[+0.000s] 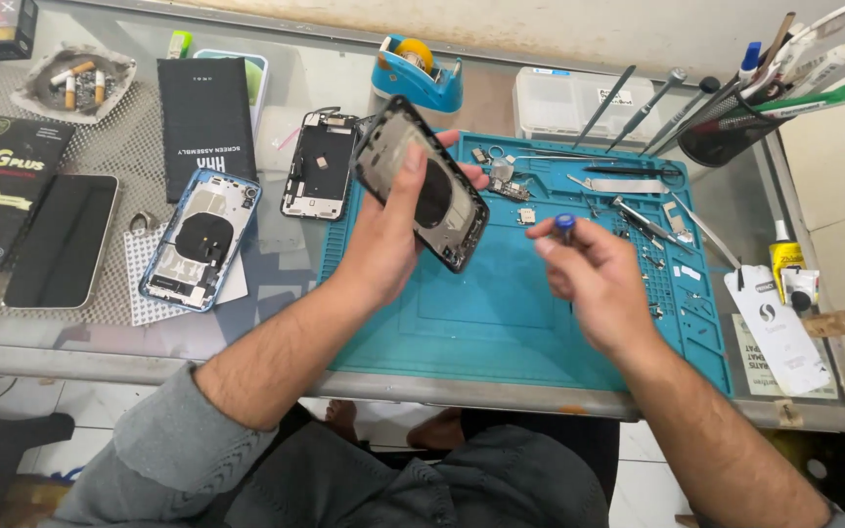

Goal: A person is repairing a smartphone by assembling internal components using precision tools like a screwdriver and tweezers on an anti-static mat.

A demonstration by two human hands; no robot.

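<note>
- Nearest us, our left hand (pixel 383 240) clamps the black phone housing (pixel 422 186), tilted up so its open inside faces us, above the teal repair mat (pixel 501 313).
- Our right hand (pixel 594 279) pinches a blue-tipped screwdriver (pixel 565 226) upright, just beside the housing.
- Rightmost, tweezers (pixel 643 223) lie within reach.

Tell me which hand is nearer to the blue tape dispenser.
Left. The left hand, holding the black phone housing, sits just below the blue tape dispenser; the right hand is farther away, down to its right.
</note>
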